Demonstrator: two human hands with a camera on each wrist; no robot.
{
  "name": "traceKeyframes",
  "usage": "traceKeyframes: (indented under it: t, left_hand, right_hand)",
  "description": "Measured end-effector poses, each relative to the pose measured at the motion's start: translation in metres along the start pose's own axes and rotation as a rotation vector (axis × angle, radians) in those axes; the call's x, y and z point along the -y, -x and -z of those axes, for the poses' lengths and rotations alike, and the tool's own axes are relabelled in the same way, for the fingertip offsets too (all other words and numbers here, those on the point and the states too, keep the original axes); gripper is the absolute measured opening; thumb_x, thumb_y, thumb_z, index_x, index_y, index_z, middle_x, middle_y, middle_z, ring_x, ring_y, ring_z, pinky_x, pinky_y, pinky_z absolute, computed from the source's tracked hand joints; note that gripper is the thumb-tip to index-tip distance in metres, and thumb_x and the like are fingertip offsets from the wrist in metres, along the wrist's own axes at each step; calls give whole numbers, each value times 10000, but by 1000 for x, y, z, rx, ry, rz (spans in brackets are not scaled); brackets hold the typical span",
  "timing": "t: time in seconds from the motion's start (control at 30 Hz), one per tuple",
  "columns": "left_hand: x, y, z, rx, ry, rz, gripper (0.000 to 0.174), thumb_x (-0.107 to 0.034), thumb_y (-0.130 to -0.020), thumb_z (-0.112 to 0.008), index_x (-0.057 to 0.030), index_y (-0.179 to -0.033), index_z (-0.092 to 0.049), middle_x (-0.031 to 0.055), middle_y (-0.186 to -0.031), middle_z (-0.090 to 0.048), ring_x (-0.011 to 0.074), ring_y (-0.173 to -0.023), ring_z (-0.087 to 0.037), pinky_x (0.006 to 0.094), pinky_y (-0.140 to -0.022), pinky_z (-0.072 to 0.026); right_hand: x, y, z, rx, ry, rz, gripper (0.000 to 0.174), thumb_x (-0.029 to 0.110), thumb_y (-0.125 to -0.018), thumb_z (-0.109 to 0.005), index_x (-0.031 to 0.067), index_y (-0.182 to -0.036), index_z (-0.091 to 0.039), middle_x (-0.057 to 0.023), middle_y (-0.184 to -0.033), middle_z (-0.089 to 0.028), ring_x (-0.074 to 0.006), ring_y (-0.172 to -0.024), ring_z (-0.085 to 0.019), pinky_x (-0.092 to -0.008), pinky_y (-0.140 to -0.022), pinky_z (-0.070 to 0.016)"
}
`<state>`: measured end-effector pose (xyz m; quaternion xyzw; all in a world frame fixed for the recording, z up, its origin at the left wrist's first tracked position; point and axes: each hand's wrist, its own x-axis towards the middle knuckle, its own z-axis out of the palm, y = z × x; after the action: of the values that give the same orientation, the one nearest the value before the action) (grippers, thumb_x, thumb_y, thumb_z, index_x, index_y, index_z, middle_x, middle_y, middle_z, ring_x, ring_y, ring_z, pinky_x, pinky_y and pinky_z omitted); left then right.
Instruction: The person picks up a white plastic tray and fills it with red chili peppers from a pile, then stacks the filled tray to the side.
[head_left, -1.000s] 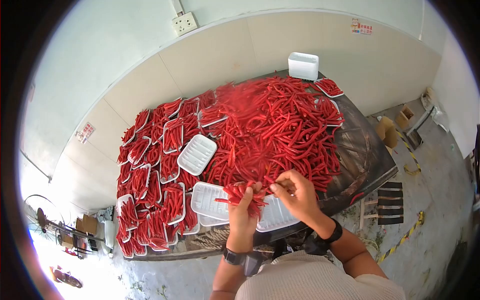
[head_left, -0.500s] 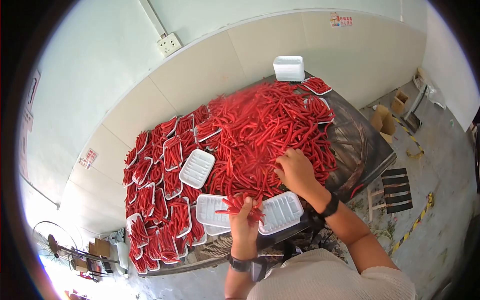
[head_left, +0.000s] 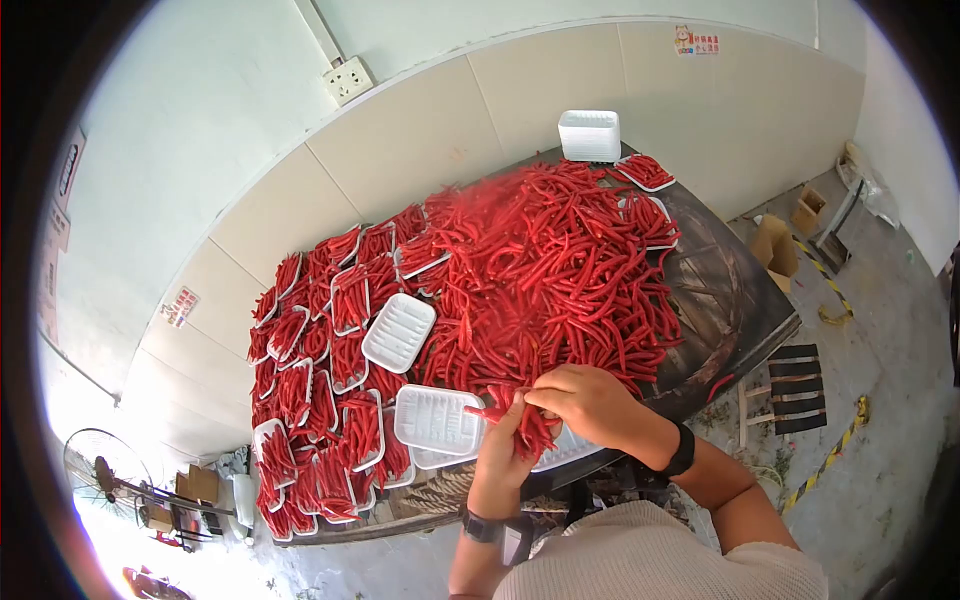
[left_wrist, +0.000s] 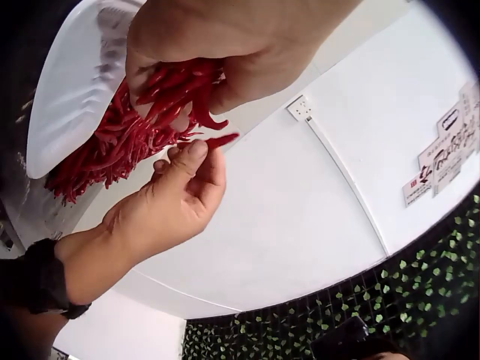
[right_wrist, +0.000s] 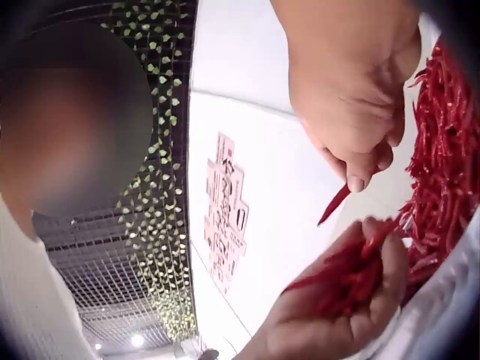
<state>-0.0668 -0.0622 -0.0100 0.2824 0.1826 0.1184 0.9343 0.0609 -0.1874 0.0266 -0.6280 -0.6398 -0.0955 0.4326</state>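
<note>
In the head view the left hand (head_left: 502,455) grips a bunch of red chillies (head_left: 537,432) above the table's near edge. Beside it is the right hand (head_left: 590,405), its fingertips close to the bunch. Seen from the left wrist, the right hand (left_wrist: 169,199) pinches one chilli (left_wrist: 223,140) between thumb and finger, and the left hand (left_wrist: 225,45) curls round the bunch. The right wrist view also has that single chilli (right_wrist: 334,204) in the right hand (right_wrist: 356,112), over the bunch in the left hand (right_wrist: 330,307). An empty white tray (head_left: 438,420) lies left of the hands.
A big heap of chillies (head_left: 560,260) covers the table's middle. Filled trays (head_left: 350,300) crowd its left side, with a bare tray (head_left: 399,333) on top. Stacked trays (head_left: 590,136) stand at the back. Another tray (head_left: 568,449) is partly hidden beneath the hands.
My right hand went out to the heap and has come back beside the left hand, now pinching a chilli. The left hand keeps its bunch and has turned slightly.
</note>
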Motion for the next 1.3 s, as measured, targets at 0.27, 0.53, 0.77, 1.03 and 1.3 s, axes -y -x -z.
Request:
traceKeyframes:
  t: [0.27, 0.53, 0.77, 1.03, 1.3]
  left_hand:
    - [-3, 4, 5, -13, -42, -70, 168, -52, -956, -592, -5, -1110, -546, 123, -940, -639, 240, -857, -663, 391, -783, -583]
    - [-16, 9, 8, -43, -46, -135, 213, 10, -927, -598, -9, -1125, -520, 124, -958, -625, 239, -867, -664, 414, -812, -576]
    - [-10, 14, 1, -58, -75, -151, 224, 4, -937, -592, -18, -1150, -525, 121, -1007, -637, 226, -906, -667, 384, -812, -571]
    - [9, 11, -24, -139, -162, -352, 307, 18, -912, -645, -61, -1165, -491, 56, -1001, -609, 134, -885, -610, 274, -762, -511]
    - [-8, 18, -23, -145, -342, -458, 354, 41, -874, -678, -51, -1151, -477, 82, -993, -624, 172, -899, -640, 295, -799, -542]
  right_hand:
    - [-24, -12, -5, -17, -326, -347, 196, -37, -850, -633, 24, -1034, -656, -135, -945, -689, -312, -846, -677, -368, -711, -536]
    - [-65, -25, -22, 291, 131, -145, 206, -5, -740, -675, 56, -937, -686, -80, -922, -658, -290, -916, -604, -421, -838, -477]
    - [-26, -20, 12, -32, -259, -294, 152, 60, -818, -677, 54, -970, -678, -95, -873, -678, -271, -797, -654, -363, -716, -505]
    - [28, 8, -3, -109, -323, -510, 134, 103, -847, -693, 26, -947, -648, -111, -817, -681, -258, -752, -662, -357, -689, -495]
    - [7, 6, 1, -154, -149, -154, 101, 66, -863, -657, 27, -953, -682, -109, -876, -666, -300, -839, -635, -384, -734, -494]
